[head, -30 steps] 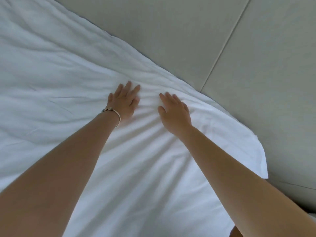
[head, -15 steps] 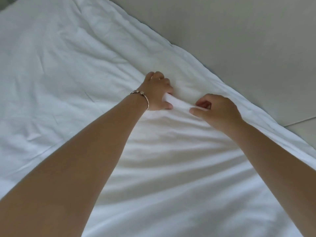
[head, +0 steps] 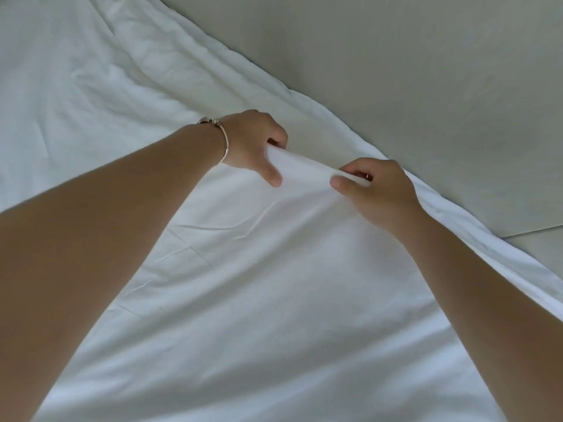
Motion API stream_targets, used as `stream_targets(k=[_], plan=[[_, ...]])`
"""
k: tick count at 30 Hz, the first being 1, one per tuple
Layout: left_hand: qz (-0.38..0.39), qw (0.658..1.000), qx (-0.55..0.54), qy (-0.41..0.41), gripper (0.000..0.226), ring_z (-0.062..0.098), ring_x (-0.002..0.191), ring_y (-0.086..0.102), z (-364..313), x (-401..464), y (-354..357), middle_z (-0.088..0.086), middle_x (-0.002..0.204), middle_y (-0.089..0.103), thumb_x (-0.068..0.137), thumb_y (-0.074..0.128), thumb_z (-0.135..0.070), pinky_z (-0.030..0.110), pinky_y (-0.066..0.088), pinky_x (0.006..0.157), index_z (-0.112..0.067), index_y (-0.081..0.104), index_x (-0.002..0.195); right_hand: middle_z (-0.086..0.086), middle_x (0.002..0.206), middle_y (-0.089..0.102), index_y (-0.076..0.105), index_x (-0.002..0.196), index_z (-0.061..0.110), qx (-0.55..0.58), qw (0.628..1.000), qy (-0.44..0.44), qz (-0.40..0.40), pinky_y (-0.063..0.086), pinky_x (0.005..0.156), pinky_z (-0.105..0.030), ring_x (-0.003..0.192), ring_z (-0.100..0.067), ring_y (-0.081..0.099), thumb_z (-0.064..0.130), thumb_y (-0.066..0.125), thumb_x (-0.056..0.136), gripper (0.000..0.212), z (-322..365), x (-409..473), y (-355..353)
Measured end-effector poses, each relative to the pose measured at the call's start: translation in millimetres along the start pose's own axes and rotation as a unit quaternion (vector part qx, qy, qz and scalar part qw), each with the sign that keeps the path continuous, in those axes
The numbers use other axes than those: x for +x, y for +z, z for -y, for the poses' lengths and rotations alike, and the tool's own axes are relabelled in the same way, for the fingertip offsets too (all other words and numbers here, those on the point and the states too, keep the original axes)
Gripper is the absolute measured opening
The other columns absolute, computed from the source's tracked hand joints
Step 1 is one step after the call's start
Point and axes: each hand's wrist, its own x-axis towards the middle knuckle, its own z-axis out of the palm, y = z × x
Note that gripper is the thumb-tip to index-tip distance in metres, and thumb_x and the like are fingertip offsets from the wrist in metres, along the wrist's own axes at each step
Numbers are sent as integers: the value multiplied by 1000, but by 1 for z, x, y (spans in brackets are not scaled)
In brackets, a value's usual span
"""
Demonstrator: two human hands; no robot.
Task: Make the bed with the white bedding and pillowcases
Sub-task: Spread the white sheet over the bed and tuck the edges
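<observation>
The bedding (head: 274, 284) is plain white with no print or stripe; its folds and creases show as soft grey-blue shadows, bluest toward the far left corner of the bed. The ridge of cloth pinched up between the left hand (head: 253, 141) and the right hand (head: 380, 187) is the brightest white in view. The bracelet (head: 224, 141) on the left wrist is silver-coloured metal with a small lighter bead at its top. Beyond the bed's far edge the panelled surface (head: 426, 71) is a flat, pale grey-beige, unpatterned, crossed at the right by one thin, lighter seam line.
</observation>
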Motion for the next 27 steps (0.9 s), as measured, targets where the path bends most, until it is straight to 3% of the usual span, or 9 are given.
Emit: stream_targets(k=[3,6,11,13,16,20,25,27], plan=[[30,999,-26,-23,51,20,60,44,15,6,-1,-1,62,46,60,84,-50,30,36,58,-10,56,72,13,76,61,59,71,34,-21,1000,6,-11,42,65,-29,75,-11,57,36,69,83,16,-7,2,4],[54,997,-30,-35,55,20,60,42,24,12,3,0,64,43,61,83,-52,30,32,57,-10,48,70,12,79,56,56,82,28,-87,996,28,3,31,60,-27,78,-13,53,43,62,87,16,-12,2,6],[52,998,1,-47,47,23,81,56,47,22,-3,2,82,59,72,69,-64,33,43,68,-19,60,82,13,78,58,59,89,32,-152,986,64,26,33,61,-28,78,-13,56,58,52,89,27,-27,3,2],[0,1000,-15,-21,68,28,91,57,47,28,1,9,91,62,72,55,-73,36,44,81,-8,64,93,13,77,57,57,91,33,-171,983,63,-6,33,64,-30,79,-15,53,59,46,93,29,-32,1,3],[-159,983,-49,70,68,25,79,52,31,56,4,8,77,55,73,39,-65,27,33,72,-2,62,81,9,79,56,56,96,31,-139,983,84,-87,34,69,-32,80,-19,48,55,43,97,28,-39,-3,4],[-148,981,39,121,54,28,79,49,9,95,13,1,77,42,82,39,-54,29,25,73,-6,64,82,7,80,55,58,100,31,-130,975,148,-103,34,70,-31,81,-21,48,59,44,94,32,-58,-5,1],[-236,951,103,173,48,37,81,57,12,107,11,16,79,53,90,40,-44,37,32,71,-4,66,82,1,74,58,59,99,24,-178,962,101,-180,34,65,-33,79,-31,55,53,39,99,35,-65,-1,4],[-231,947,139,173,43,37,94,55,8,115,6,18,92,56,96,43,-42,39,32,80,-6,66,90,-1,77,61,60,102,23,-185,959,85,-198,31,65,-33,81,-32,57,48,38,101,33,-65,0,4]])
